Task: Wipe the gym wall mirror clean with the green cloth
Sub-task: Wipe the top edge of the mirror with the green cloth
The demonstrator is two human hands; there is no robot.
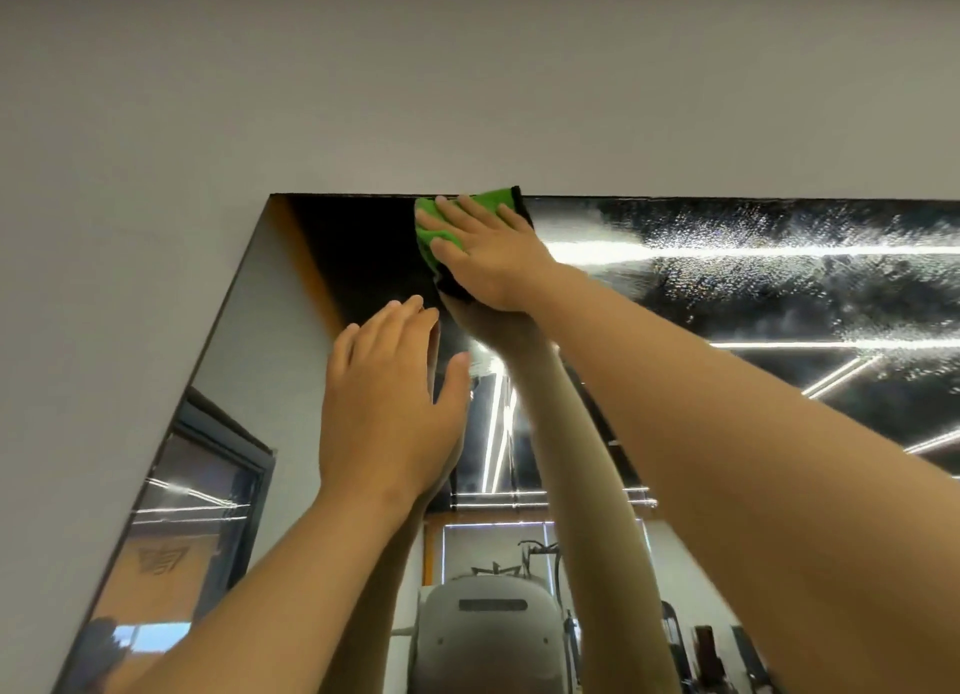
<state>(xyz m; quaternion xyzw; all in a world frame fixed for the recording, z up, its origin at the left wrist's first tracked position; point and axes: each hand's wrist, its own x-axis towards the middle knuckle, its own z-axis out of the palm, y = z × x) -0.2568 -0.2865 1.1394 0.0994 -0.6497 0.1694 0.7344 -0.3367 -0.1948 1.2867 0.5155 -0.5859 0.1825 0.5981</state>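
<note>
Green cloth (441, 220) at the mirror (779, 288) top edge, pressed flat under the right hand (488, 256) with fingers spread; left hand (387, 407) open alongside, likely to smudge the glass; droplets rightward may streak.

A green microfibre cloth with black edging (496, 199) is pressed flat on the large frameless wall mirror (727, 288) by the straight-fingered right grip (493, 262), at the mirror's twelve o'clock edge. The left grip (389, 423) is held open at seven o'clock of the cloth. Droplet streaks are seen at three o'clock.
</note>
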